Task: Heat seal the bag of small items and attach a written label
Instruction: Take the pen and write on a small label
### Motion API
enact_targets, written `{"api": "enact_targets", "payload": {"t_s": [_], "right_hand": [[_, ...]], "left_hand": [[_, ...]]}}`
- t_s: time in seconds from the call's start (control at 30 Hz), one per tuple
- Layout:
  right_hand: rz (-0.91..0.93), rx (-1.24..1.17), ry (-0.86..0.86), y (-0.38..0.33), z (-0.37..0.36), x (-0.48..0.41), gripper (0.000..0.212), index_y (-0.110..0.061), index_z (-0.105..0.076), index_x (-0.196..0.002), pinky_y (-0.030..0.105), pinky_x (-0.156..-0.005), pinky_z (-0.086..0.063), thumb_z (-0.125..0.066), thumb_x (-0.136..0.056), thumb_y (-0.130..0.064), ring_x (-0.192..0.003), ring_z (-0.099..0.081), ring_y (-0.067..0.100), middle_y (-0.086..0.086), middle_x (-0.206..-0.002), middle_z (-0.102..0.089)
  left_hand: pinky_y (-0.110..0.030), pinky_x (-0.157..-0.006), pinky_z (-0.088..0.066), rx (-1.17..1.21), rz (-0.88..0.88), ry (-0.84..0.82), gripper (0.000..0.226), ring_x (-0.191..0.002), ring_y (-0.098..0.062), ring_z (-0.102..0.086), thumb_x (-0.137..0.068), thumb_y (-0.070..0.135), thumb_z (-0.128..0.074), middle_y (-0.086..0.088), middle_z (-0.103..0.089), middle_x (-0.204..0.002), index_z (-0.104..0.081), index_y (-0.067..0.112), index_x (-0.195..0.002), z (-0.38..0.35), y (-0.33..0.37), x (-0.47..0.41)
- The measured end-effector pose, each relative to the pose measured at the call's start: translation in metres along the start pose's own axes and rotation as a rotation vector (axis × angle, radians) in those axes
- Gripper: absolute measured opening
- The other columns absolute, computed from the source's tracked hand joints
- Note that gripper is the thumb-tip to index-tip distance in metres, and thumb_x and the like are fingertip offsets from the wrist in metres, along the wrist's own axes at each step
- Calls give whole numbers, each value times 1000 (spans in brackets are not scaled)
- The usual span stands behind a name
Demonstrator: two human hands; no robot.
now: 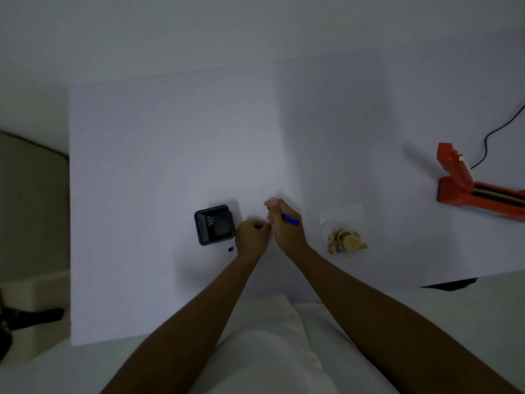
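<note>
A clear plastic bag (342, 228) of small tan items lies on the white table (170, 137), to the right of my hands. My right hand (284, 226) grips a blue pen (291, 220), its tip pointing down and left. My left hand (251, 233) sits just left of it, fingers curled against the table; whether it pins a white label is too faint to tell. A blue pen cap (231, 249) lies beside my left wrist. The orange heat sealer (471, 189) stands at the far right with its arm raised.
A black square tray (215, 224) holding a green binder clip sits left of my left hand. The sealer's black cord (494, 132) runs off to the upper right. A chair (31, 200) stands beyond the table's left edge.
</note>
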State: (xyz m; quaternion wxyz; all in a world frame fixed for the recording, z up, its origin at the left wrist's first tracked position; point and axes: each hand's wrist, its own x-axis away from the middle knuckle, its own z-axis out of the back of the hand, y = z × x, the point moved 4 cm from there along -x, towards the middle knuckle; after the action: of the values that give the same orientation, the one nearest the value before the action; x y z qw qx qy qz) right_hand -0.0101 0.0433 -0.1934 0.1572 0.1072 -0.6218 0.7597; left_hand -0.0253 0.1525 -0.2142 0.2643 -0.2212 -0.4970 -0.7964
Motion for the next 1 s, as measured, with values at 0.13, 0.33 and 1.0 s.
{"api": "enact_targets", "payload": {"t_s": [0.13,0.33,1.0], "right_hand": [[81,87,-27,6,-10,-2,23,-7,-66,-88,24,-72,-53,-55,-100,-23,-73,-62,10,1,-77,-65],[50,127,47,20,-8,-6,42,-2,-53,-64,31,-58,-46,-57,-99,-25,-58,-53,23,9,-60,-54],[38,232,-9,38,2,-5,44,-2,-47,-60,48,-55,-44,-54,-98,-23,-52,-49,32,16,-55,-49]], "left_hand": [[-27,-52,-40,-37,10,4,29,-52,-16,-51,-88,10,-58,-10,-59,-57,-63,4,-61,2,-5,-1],[-27,-52,-38,-92,-4,-10,38,-49,-14,-46,-89,11,-56,-1,-51,-52,-54,15,-52,-1,-4,-2],[-30,-55,-40,-236,-22,-46,31,-55,-17,-49,-91,20,-54,-6,-54,-61,-56,11,-61,-8,-9,-9]]}}
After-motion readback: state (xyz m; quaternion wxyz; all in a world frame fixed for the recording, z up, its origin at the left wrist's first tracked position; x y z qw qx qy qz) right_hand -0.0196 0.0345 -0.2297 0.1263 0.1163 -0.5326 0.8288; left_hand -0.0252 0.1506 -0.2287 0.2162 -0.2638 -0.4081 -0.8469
